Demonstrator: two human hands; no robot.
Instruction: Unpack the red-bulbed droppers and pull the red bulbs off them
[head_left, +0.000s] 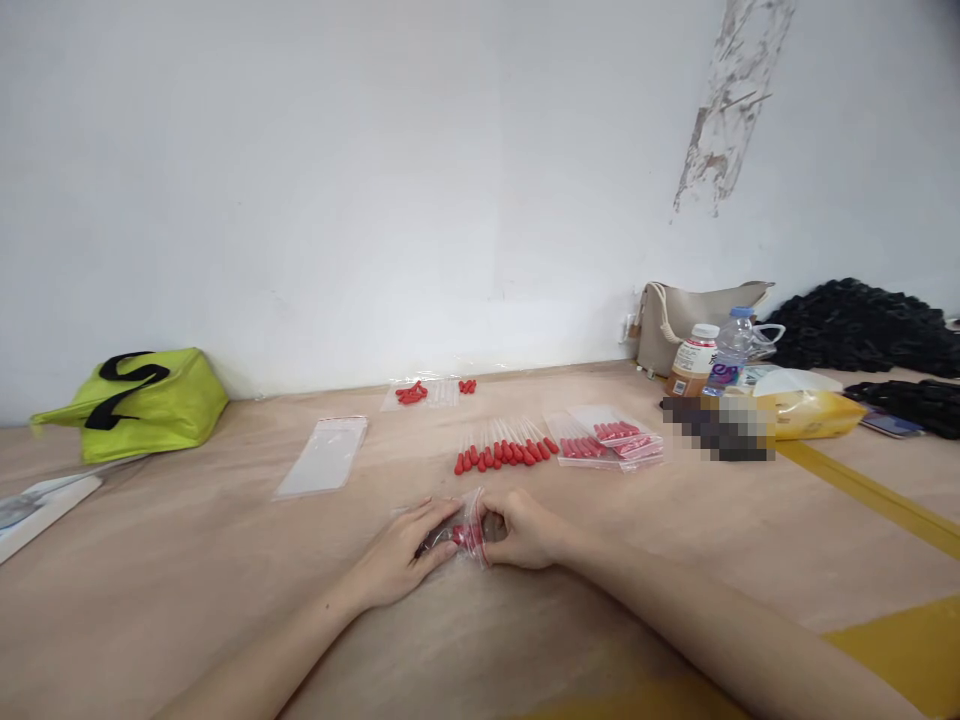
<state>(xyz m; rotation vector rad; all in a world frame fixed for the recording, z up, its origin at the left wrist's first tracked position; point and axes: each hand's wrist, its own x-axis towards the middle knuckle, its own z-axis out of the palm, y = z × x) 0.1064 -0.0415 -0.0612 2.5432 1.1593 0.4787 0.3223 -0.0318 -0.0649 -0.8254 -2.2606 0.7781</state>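
Note:
A small clear plastic bag (469, 533) holding red-capped droppers lies on the wooden table (225, 580) between both hands. My left hand (401, 560) presses flat on the bag's left part, fingers stretched out. My right hand (525, 530) pinches the bag's red-edged opening, fingers curled. Just beyond, a row of loose red-bulbed droppers (502, 452) lies on the table. To the right of them are filled bags of droppers (611, 435) in a small pile.
A stack of empty clear bags (324, 455) lies left of centre. More red caps and a bag (420, 392) sit near the wall. A lime green bag (135, 400) is far left. Bottles (712, 360), a beige bag (675, 315), a yellow packet (814, 412) and black items (862, 325) crowd the right.

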